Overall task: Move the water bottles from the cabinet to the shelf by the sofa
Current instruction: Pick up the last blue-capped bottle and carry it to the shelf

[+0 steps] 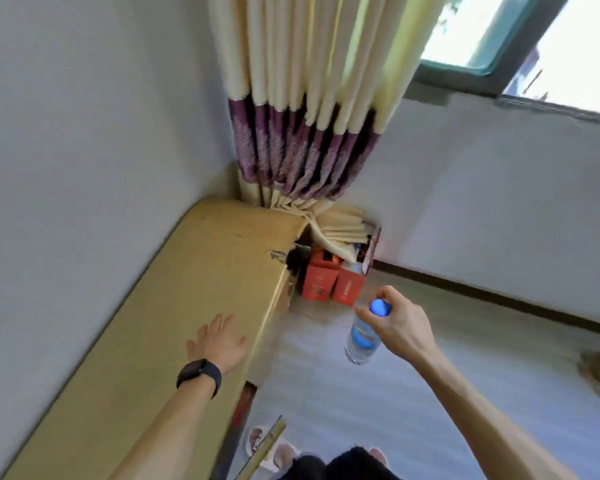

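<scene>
— Right, left side first: what's the left hand (219,344) doing?
— Fingers spread, palm down over the yellow cabinet top (174,306), near its front edge. Holding nothing. Dark watch (199,375) on that wrist.
— And the water bottle (362,337)?
— Off the cabinet, over the floor (430,393). Right hand (400,327) grasps it at the neck, just under the blue cap (380,307); body hangs down, long axis near vertical, slightly tilted.
— So which hand carries?
— The right, I'd judge. No sofa or shelf in view; red boxes (329,282) sit in the corner under the curtain (309,116).
</scene>
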Demonstrator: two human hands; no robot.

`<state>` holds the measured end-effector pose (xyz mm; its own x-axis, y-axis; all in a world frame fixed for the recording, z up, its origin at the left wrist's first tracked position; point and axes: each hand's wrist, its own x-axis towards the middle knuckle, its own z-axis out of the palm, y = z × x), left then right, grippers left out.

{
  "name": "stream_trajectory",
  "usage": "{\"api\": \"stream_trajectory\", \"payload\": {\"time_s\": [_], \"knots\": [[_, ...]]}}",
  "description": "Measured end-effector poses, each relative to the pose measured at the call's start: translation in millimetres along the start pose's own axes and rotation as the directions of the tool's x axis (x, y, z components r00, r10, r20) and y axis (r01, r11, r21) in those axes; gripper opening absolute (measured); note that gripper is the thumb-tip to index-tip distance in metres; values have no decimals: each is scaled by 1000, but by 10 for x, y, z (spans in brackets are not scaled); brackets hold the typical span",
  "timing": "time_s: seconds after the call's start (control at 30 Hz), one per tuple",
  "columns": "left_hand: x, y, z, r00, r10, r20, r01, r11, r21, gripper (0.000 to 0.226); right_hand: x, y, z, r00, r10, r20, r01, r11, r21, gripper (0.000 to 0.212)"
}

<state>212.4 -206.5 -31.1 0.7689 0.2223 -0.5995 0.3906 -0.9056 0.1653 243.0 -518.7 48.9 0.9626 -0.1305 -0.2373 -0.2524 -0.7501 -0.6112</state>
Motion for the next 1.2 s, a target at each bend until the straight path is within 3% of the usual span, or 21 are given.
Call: {"api": "stream_trajectory", "payload": {"time_s": [0.1, 0.17, 0.33, 0.47, 0.67, 0.9, 1.03, 1.2], "knots": [[62, 1043, -274, 966, 234, -109, -217, 964, 154, 71, -174, 574, -695, 982, 126, -139, -115, 990, 85, 29], [-27, 1884, -280, 901, 404, -158, -368, 904, 215, 79, -350, 989, -1187, 954, 191, -230, -155, 974, 167, 27], [-1106, 4066, 120, 605, 780, -162, -677, 611, 411, 61, -983, 2026, -2469, 848, 275, -452, -164, 949, 269, 27], [-2018, 5493, 590, 380, 922, -73, -791, 365, 491, 53, -1688, 2736, -3433, 722, 312, -618, -180, 947, 268, 30], [-3259, 7078, 1259, 48, 997, 61, -844, 7, 536, 50, -2785, 3680, -4565, 421, 447, -790, -307, 889, 339, 32], [-4693, 8413, 2250, -290, 918, 271, -802, -388, 454, 43, -3936, 4690, -5288, 74, 535, -842, -428, 779, 457, 33], [-5324, 9154, 2847, -430, 821, 377, -744, -558, 368, 45, -4361, 5220, -5631, -76, 551, -831, -525, 686, 503, 34], [-5998, 10036, 3375, -536, 739, 407, -687, -663, 298, 41, -4788, 5816, -6106, -225, 542, -809, -551, 615, 565, 32]]}}
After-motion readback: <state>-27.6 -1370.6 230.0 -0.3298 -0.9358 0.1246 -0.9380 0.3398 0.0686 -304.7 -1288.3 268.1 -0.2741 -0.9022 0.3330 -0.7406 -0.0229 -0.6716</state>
